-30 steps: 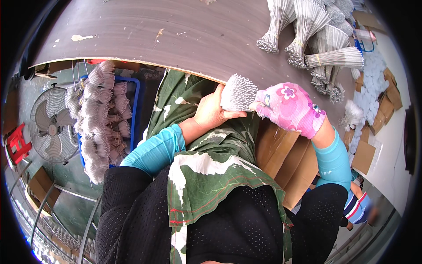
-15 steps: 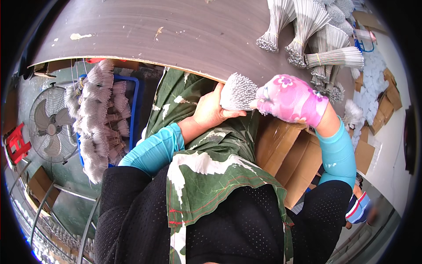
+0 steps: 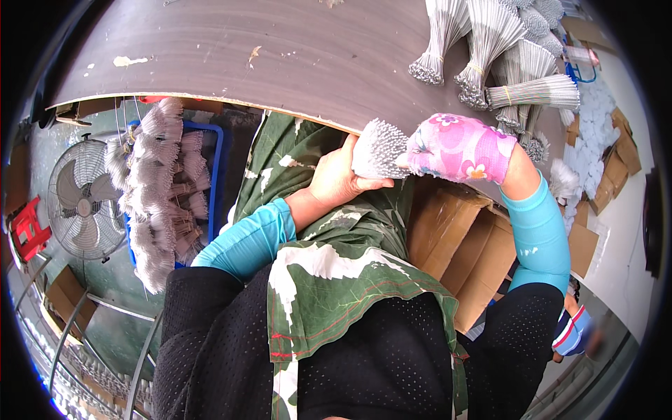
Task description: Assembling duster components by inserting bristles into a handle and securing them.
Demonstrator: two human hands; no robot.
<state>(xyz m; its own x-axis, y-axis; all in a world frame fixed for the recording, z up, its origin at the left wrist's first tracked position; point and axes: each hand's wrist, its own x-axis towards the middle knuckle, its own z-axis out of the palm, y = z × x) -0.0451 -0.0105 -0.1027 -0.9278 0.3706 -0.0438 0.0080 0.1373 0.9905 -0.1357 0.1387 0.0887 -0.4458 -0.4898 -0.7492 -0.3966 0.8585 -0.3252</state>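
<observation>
One bundle (image 3: pixel 379 148) sits clasped in the left hand (image 3: pixel 338 175), probably for steadiness, right hand (image 3: pixel 455 148) at its edge, grip unclear.

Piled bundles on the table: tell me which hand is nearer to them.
Right. The gloved right hand is just below the piled bundles in the picture; the left hand is farther off, down and to their left, holding a separate bundle.

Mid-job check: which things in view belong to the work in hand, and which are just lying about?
In the work:
bundle of wire-like strands, in the left hand, gloved right hand at its edge
probably the similar bundles on the table

Seemingly just about:
electric fan
red plastic stool
</observation>
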